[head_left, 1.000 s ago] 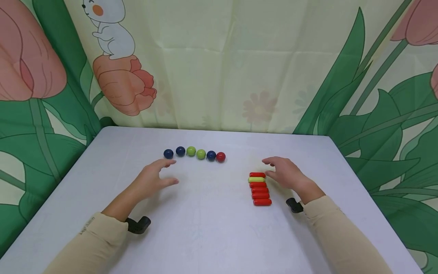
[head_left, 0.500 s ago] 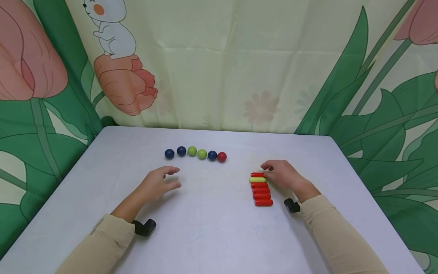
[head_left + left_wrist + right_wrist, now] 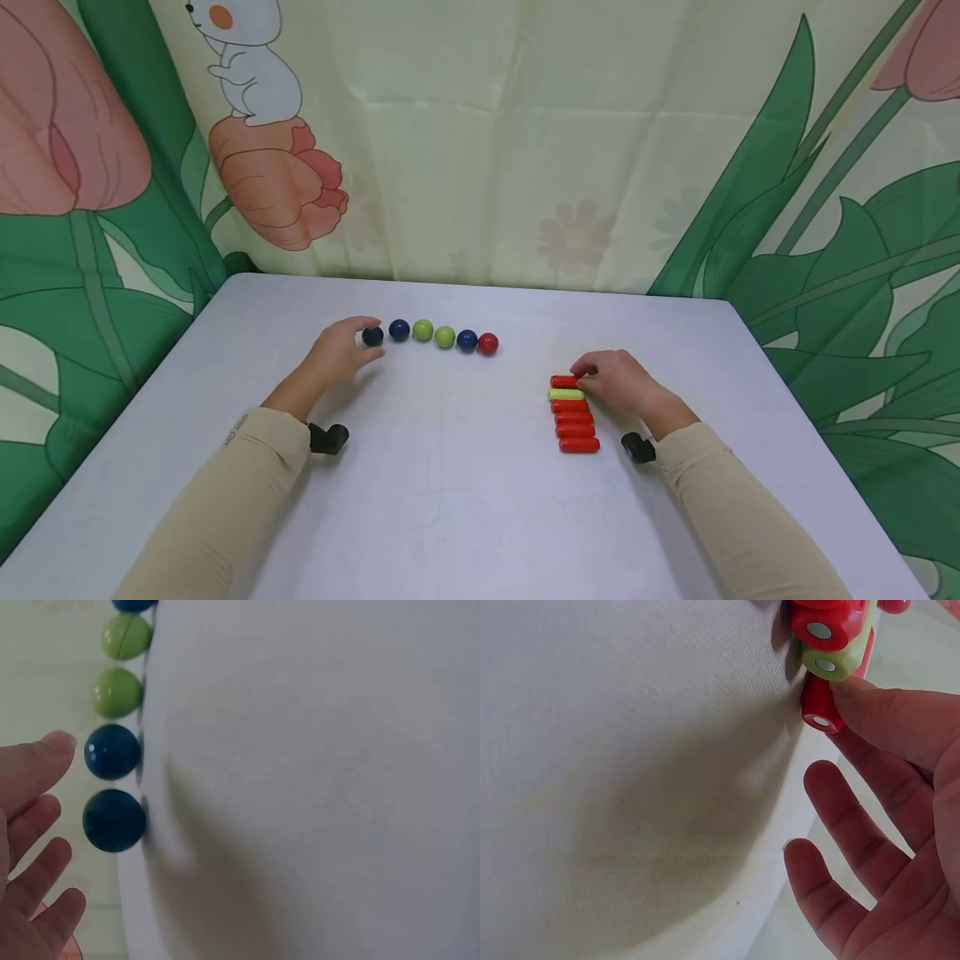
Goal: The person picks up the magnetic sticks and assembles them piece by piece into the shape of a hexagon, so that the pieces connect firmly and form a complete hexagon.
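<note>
My left hand point(image 3: 334, 358) is at the left end of a row of balls, thumb and fingers spread about the end dark blue ball point(image 3: 372, 336). In the left wrist view the fingers stand apart from this dark blue ball point(image 3: 114, 820). Over at the right, my right hand point(image 3: 617, 383) pinches the farthest red rod point(image 3: 563, 382) between thumb and index finger. That red rod point(image 3: 819, 705) shows a silvery disc in its end, and the other fingers are loosely bent. Beside it lies a light green rod point(image 3: 566, 395).
More balls continue the row: a dark blue ball point(image 3: 399, 330), two green ones, another dark blue and a red ball point(image 3: 488, 344). Several red rods point(image 3: 575, 431) lie side by side nearer me. A printed curtain point(image 3: 450, 167) hangs behind the white table point(image 3: 450, 500).
My left hand has moved forward to the end dark blue ball. The right hand has lowered slightly, and its thumb and index finger have closed on the farthest red rod.
</note>
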`<state>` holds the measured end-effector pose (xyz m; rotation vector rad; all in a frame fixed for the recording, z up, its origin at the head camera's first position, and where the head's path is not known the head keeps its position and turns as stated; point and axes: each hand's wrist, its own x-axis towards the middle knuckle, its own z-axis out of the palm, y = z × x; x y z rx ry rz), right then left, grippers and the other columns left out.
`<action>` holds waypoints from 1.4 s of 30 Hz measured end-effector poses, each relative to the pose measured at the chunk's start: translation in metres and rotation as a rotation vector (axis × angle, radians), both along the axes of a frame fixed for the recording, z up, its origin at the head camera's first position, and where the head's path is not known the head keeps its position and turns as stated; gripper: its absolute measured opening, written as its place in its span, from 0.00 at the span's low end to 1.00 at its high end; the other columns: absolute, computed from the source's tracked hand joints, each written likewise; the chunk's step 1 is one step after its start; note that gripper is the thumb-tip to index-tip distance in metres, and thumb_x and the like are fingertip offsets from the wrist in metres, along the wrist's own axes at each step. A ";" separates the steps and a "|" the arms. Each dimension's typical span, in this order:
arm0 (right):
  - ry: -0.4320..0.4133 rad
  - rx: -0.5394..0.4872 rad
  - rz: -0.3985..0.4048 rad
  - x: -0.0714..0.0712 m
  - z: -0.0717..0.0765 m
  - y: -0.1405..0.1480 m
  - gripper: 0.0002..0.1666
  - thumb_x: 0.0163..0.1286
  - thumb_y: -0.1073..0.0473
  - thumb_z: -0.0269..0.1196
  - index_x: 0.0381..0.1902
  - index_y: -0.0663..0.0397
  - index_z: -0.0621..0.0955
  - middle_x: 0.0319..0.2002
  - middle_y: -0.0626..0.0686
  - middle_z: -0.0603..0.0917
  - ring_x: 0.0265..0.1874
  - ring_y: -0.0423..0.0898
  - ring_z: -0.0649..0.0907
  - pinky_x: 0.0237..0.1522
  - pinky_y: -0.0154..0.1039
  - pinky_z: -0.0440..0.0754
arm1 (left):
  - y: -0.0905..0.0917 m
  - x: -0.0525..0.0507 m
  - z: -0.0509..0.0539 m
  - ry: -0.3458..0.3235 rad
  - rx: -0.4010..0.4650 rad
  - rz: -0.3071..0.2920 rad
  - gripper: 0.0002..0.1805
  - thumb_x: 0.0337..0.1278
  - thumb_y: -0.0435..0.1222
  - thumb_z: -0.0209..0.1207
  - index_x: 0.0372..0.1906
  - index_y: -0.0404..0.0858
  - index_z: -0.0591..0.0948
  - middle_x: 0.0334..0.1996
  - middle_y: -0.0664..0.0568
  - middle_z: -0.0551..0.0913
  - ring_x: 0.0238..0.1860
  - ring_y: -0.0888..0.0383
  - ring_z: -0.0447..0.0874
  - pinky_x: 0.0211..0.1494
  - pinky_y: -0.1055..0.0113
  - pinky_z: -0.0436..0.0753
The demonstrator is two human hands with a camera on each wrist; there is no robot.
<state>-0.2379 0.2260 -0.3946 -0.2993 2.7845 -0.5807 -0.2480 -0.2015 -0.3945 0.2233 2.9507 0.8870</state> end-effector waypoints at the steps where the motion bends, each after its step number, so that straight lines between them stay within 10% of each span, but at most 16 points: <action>1: 0.002 0.003 0.003 -0.001 0.000 0.000 0.17 0.70 0.62 0.64 0.55 0.57 0.83 0.51 0.57 0.82 0.54 0.58 0.77 0.53 0.52 0.80 | -0.002 -0.004 0.000 -0.015 0.000 0.012 0.30 0.65 0.36 0.64 0.69 0.32 0.71 0.68 0.36 0.70 0.71 0.38 0.62 0.72 0.46 0.61; 18: -0.004 0.039 0.048 -0.007 0.009 -0.020 0.13 0.69 0.63 0.66 0.51 0.57 0.85 0.43 0.53 0.84 0.45 0.53 0.79 0.49 0.47 0.82 | -0.008 -0.013 -0.005 -0.076 0.005 0.040 0.21 0.69 0.31 0.58 0.64 0.33 0.76 0.63 0.36 0.75 0.68 0.39 0.68 0.69 0.46 0.65; 33: -0.034 0.096 0.130 -0.005 0.010 -0.059 0.15 0.68 0.61 0.68 0.52 0.52 0.85 0.42 0.52 0.83 0.38 0.50 0.79 0.34 0.37 0.82 | 0.006 0.010 -0.010 -0.125 0.039 -0.073 0.20 0.63 0.32 0.64 0.59 0.34 0.79 0.54 0.41 0.81 0.56 0.45 0.77 0.60 0.50 0.74; 42: -0.024 0.108 0.175 -0.002 0.008 -0.082 0.13 0.68 0.59 0.68 0.50 0.49 0.86 0.42 0.50 0.84 0.43 0.50 0.77 0.47 0.44 0.79 | 0.029 0.020 -0.013 -0.163 0.057 -0.104 0.20 0.62 0.34 0.67 0.58 0.36 0.80 0.52 0.46 0.82 0.52 0.49 0.79 0.58 0.53 0.77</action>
